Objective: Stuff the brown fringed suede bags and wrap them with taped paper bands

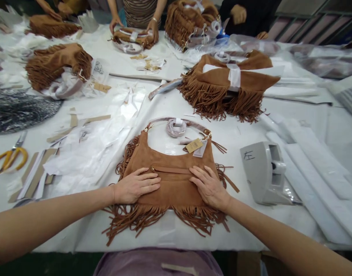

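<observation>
A brown suede handbag [170, 189] with fringe lies flat on the white table in front of me. My left hand [137, 185] rests flat on its left side, fingertips beside the zipper's left end. On the right side, my right hand [209, 186] lies flat with fingers stretched, touching the right end of the zipper [173, 170]. The wrapped strap arches away from me at the top, with a coil of wrapped strap [176, 127] inside the arch. A tan hang tag [194, 145] and a white tag hang by the right strap end.
Yellow-handled scissors [9, 158] and paper strips lie left. A grey tape dispenser [264, 172] stands right, beside long white wrapped strips [314, 184]. Beyond are more fringed bags [227, 82]. Across the table, a person's hands [153, 30] hold another bag; other people stand nearby.
</observation>
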The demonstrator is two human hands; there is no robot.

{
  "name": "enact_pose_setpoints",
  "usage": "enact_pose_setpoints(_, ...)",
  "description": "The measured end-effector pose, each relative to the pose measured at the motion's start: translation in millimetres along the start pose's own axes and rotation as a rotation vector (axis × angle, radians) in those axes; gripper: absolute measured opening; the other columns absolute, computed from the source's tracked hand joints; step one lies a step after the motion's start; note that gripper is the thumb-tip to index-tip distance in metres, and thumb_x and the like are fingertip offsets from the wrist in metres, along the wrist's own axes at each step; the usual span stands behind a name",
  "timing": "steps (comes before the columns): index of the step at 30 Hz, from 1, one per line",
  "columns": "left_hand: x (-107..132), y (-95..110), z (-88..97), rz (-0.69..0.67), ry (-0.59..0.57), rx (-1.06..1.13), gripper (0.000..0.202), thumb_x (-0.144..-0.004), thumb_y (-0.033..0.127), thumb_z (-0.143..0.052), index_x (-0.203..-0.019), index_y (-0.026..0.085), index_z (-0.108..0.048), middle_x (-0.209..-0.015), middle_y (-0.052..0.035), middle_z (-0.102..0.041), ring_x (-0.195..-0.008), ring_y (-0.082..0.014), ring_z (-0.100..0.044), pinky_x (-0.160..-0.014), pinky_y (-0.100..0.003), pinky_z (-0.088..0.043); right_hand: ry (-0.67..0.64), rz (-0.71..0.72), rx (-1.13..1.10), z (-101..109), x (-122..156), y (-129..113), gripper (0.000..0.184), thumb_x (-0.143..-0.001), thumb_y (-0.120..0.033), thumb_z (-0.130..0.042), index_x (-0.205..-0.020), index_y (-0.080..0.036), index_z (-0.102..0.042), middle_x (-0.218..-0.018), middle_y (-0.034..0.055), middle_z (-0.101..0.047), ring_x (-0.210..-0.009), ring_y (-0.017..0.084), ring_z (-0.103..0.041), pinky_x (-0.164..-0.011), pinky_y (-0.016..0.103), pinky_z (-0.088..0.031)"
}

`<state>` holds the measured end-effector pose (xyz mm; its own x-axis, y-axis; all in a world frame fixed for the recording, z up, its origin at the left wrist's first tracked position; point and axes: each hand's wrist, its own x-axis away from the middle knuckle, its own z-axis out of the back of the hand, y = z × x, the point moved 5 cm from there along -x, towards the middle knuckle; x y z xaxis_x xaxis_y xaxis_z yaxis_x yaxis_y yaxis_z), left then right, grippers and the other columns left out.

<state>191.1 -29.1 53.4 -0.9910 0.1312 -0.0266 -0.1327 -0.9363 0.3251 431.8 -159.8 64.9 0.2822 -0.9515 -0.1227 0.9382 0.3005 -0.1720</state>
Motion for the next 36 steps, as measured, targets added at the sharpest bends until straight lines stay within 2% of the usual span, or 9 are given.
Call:
enact_pose_setpoints(7,5.0,-8.5,-3.5,-0.087,0.051,0.054,0.055,-0.085,0.020,-0.039,-0.140,0.020,-0.036,-0.142,-0.0062,-0.046,-0.137,-0.0215,-0.031,-0.114,-0.044,-0.015,0.044,0.004,-0.080,1.2,-0.1,5.8,0.030,-0.086,-0.010,-0.039,-0.104,-0.018,-0.062,-0.134,0.0099,-0.053,-0.130,0.022,-0.039,-0.108,0.047,-0.025)
enact_pose_setpoints(12,2.6,-8.4,-4.2,-0.040,0.096,0.034,0.053,-0.085,0.016,-0.037,-0.138,0.022,-0.040,-0.140,-0.0051,-0.048,-0.135,-0.0200,-0.035,-0.112,-0.042,-0.019,0.066,0.024,-0.049,-2.1,2.2,7.3,0.032,-0.086,-0.010,-0.039,-0.109,-0.017,-0.061,-0.134,0.0110,-0.053,-0.129,0.023,-0.040,-0.107,0.047,-0.027)
enact_pose_setpoints(15,1.1,-5.4,-2.6,-0.003,0.090,0.022,0.052,-0.085,0.016,-0.039,-0.137,0.024,-0.042,-0.140,-0.0037,-0.049,-0.133,-0.0203,-0.037,-0.111,-0.042,-0.021,0.057,0.061,0.021,1.3,1.3,2.7,0.039,-0.087,-0.009,-0.038,-0.120,-0.017,-0.057,-0.135,0.0139,-0.051,-0.130,0.025,-0.038,-0.106,0.051,-0.028)
enact_pose_setpoints(20,0.3,0.1,1.3,0.000,0.118,0.013,0.052,-0.084,0.017,-0.043,-0.135,0.025,-0.045,-0.137,-0.0033,-0.052,-0.131,-0.0202,-0.040,-0.108,-0.041,-0.026,-0.166,0.202,0.026,8.0,-14.2,-33.8,0.053,-0.088,-0.008,-0.037,-0.138,-0.025,-0.040,-0.146,0.0103,-0.038,-0.136,0.024,-0.030,-0.108,0.053,-0.024)
enact_pose_setpoints(22,0.0,0.4,1.0,-0.005,0.144,0.008,0.048,-0.085,0.017,-0.042,-0.132,0.025,-0.048,-0.135,-0.0033,-0.054,-0.131,-0.0197,-0.040,-0.107,-0.041,-0.026,-0.188,0.128,-0.001,7.5,-23.5,-50.0,0.053,-0.088,-0.010,-0.038,-0.140,-0.023,-0.039,-0.149,0.0086,-0.034,-0.138,0.024,-0.025,-0.110,0.052,-0.022)
enact_pose_setpoints(25,-0.1,-1.8,-1.0,0.000,0.157,0.004,0.043,-0.086,0.018,-0.042,-0.128,0.024,-0.052,-0.135,-0.0038,-0.054,-0.131,-0.0194,-0.040,-0.106,-0.040,-0.027,-0.162,-0.026,-0.030,1.7,-33.5,-67.5,0.050,-0.091,-0.027,-0.043,-0.141,-0.024,-0.037,-0.148,0.0068,-0.036,-0.138,0.027,-0.022,-0.111,0.056,-0.017)
enact_pose_setpoints(28,-0.2,-2.5,0.5,-0.005,0.139,0.015,0.043,-0.087,0.017,-0.042,-0.129,0.023,-0.050,-0.134,-0.0040,-0.054,-0.130,-0.0191,-0.040,-0.105,-0.040,-0.027,-0.154,-0.074,-0.045,-3.8,-36.9,-75.3,0.050,-0.092,-0.038,-0.043,-0.141,-0.027,-0.037,-0.146,0.0045,-0.039,-0.138,0.028,-0.023,-0.111,0.057,-0.014)
enact_pose_setpoints(33,-17.3,18.0,23.8,0.057,0.136,0.006,0.039,-0.087,0.018,-0.044,-0.125,0.022,-0.054,-0.128,-0.0062,-0.059,-0.122,-0.0216,-0.047,-0.098,-0.041,-0.033,-0.129,-0.076,-0.045,-2.8,-35.3,-73.9,0.050,-0.093,-0.040,-0.042,-0.141,-0.026,-0.036,-0.146,0.0049,-0.039,-0.138,0.027,-0.024,-0.111,0.056,-0.013)
enact_pose_setpoints(36,-39.6,43.7,38.2,0.068,0.177,-0.012,0.042,-0.090,0.021,-0.041,-0.131,0.021,-0.049,-0.137,-0.0083,-0.051,-0.127,-0.0221,-0.042,-0.102,-0.040,-0.031,-0.111,-0.073,-0.046,-5.1,-33.2,-74.7,0.049,-0.093,-0.039,-0.042,-0.140,-0.025,-0.038,-0.145,0.0055,-0.040,-0.138,0.027,-0.024,-0.112,0.056,-0.013)
